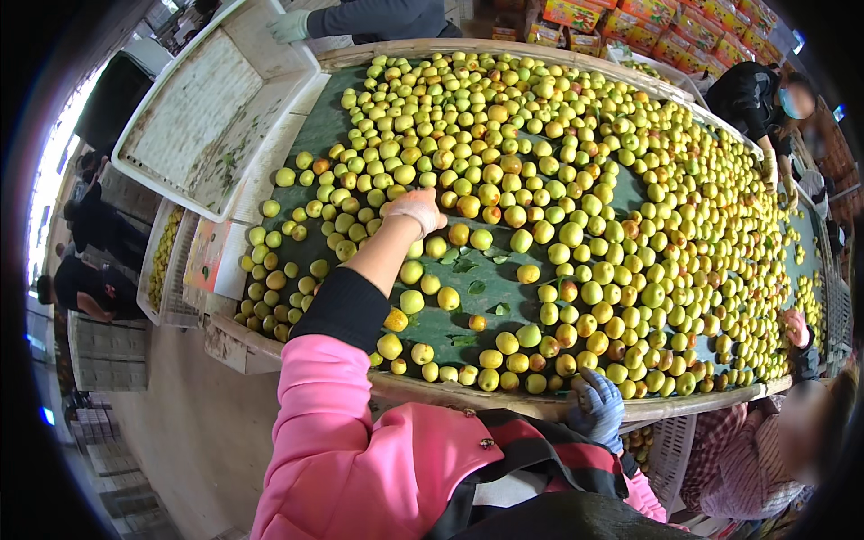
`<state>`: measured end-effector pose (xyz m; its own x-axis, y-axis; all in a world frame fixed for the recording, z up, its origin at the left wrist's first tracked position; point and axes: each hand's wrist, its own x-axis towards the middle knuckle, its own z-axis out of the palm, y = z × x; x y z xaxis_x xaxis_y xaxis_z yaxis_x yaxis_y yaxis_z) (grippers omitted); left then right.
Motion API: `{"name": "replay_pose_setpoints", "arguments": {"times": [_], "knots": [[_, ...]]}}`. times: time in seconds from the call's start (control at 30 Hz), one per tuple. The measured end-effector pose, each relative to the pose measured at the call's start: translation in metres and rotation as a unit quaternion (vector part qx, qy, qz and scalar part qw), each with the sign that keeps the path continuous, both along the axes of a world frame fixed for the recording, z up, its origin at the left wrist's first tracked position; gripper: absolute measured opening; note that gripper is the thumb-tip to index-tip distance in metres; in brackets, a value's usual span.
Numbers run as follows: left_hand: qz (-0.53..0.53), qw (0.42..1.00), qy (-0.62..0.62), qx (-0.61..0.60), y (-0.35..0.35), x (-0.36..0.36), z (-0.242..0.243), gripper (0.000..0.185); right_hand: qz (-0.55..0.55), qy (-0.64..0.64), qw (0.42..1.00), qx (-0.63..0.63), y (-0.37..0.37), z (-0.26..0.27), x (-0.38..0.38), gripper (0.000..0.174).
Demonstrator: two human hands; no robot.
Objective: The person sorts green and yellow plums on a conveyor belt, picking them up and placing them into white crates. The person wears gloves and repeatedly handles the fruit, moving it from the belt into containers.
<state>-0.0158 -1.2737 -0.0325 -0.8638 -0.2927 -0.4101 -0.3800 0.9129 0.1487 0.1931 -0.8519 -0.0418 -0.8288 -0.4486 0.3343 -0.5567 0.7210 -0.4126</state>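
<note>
A broad sorting table with a green surface [496, 289] bears many yellow-green jujube-like fruits [570, 234], some with brown patches. My left hand [415, 209], in a thin pale glove with the fingers showing, reaches out over the fruit left of the table's middle. Its fingertips are largely hidden, so whether it grips a fruit cannot be told. My right hand [598, 405], in a blue-grey knit glove, rests at the near wooden rim beside several fruits, fingers bent. What lies under those fingers is hidden. Loose green leaves [476, 287] lie between my hands.
An emptied-looking white crate [196, 115] with leaf bits stands at the far left. Co-workers stand at the far edge [378, 19] and far right [749, 101]; another sits near right [749, 459]. A plastic crate [671, 452] stands below the near rim. Printed cartons [648, 34] are stacked behind.
</note>
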Motion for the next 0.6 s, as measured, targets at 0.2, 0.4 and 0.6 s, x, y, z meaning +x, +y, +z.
{"name": "replay_pose_setpoints", "arguments": {"times": [0.2,0.4,0.6], "knots": [[-0.014,0.97,0.231,0.075,0.035,-0.027,0.026,0.029,0.001,-0.004,1.0,-0.005,-0.005,-0.001,0.002,0.029],[-0.123,0.982,0.139,-0.024,0.073,-0.098,-0.003,0.029,0.011,0.003,1.0,-0.018,-0.014,0.004,0.004,0.027],[-0.187,0.975,-0.031,-0.114,0.091,-0.059,0.024,0.036,0.004,0.001,0.999,-0.033,-0.023,0.009,0.004,0.024]]}}
